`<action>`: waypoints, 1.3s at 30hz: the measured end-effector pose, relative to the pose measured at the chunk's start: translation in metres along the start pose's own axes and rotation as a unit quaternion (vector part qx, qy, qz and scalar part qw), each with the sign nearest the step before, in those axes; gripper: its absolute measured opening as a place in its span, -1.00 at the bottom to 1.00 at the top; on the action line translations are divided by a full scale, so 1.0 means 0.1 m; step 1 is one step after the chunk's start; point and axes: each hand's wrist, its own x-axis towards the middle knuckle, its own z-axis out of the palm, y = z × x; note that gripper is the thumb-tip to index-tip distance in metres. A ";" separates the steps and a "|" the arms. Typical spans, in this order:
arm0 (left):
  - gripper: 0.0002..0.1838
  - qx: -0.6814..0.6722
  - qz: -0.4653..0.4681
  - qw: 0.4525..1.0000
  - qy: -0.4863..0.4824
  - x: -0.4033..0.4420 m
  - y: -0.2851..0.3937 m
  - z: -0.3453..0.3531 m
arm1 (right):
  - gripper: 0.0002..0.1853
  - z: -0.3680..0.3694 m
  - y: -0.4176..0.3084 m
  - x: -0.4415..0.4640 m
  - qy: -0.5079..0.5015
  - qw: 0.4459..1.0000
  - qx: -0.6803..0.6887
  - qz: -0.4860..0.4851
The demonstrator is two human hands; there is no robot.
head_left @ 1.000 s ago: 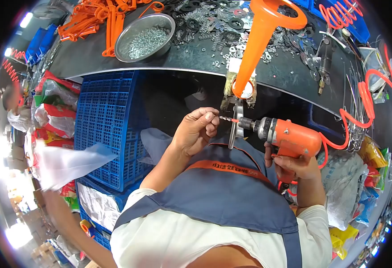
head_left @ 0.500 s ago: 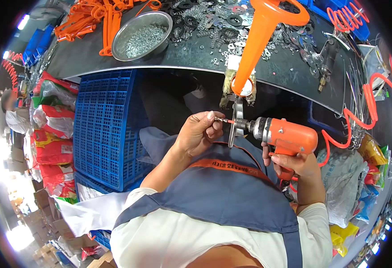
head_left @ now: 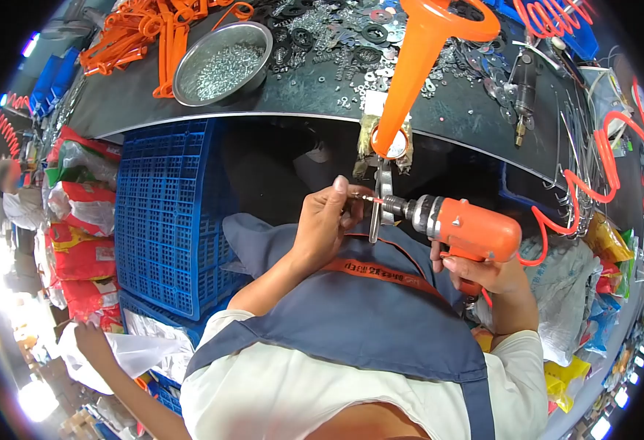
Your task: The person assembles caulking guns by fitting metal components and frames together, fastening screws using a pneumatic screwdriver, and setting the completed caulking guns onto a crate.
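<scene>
An orange power tool [head_left: 477, 229] is held by its handle in my right hand [head_left: 483, 273], its chuck pointing left past a metal bracket [head_left: 380, 202]. My left hand [head_left: 325, 221] is closed at the tip of the tool's bit [head_left: 366, 196]; whatever small part its fingers pinch is too small to make out. The bracket hangs below the round end of an orange part [head_left: 410, 81], which stands in front of the bench edge. A white disc [head_left: 390, 145] shows in that round end.
On the dark bench [head_left: 292, 99] lie a steel bowl of small hardware [head_left: 264, 64], orange parts [head_left: 166, 55], and loose washers and springs. Blue crates [head_left: 162, 220] stand at left. A red coiled hose [head_left: 604, 169] hangs at right. Another person's arm [head_left: 135, 389] holds white sheeting at lower left.
My left hand has turned, its thumb now pointing up beside the bit. The view has shifted slightly. The other person's arm is back at lower left, and the white sheeting has moved.
</scene>
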 end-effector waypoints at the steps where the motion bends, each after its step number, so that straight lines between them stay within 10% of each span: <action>1: -0.65 -0.009 -0.027 1.000 0.004 0.00 0.05 0.03 | -0.69 -0.02 -0.06 -0.02 0.005 1.000 -0.003 0.000; 9: -0.63 0.288 0.106 0.951 0.036 0.28 0.03 -0.09 | -0.56 -0.27 -0.35 0.13 0.090 0.986 -0.134 0.036; 13: -0.35 0.473 0.190 0.859 0.049 0.50 0.04 0.02 | -0.60 -0.26 -0.50 0.36 0.068 0.985 -0.151 0.056; 15: -0.28 0.528 0.373 0.762 0.024 0.63 0.02 0.05 | -0.61 -0.28 -0.58 0.45 0.030 0.976 -0.193 0.097; 20: -0.34 0.593 0.386 0.706 0.020 0.84 -0.03 0.14 | -0.60 -0.16 -1.10 0.77 -0.050 0.917 -0.358 0.167; 29: -0.33 0.570 0.369 0.734 0.007 0.88 -0.12 0.09 | -0.67 -0.03 -1.36 1.00 -0.132 0.843 -0.490 0.179; 35: -0.21 0.479 0.264 0.835 0.058 0.71 0.34 -0.15 | -0.35 -0.63 -1.29 0.09 0.089 0.958 -0.264 0.064; 39: -0.52 0.603 0.469 0.605 0.224 0.95 1.33 -0.54 | -0.55 -1.29 -1.03 -0.24 0.263 0.864 -0.427 0.040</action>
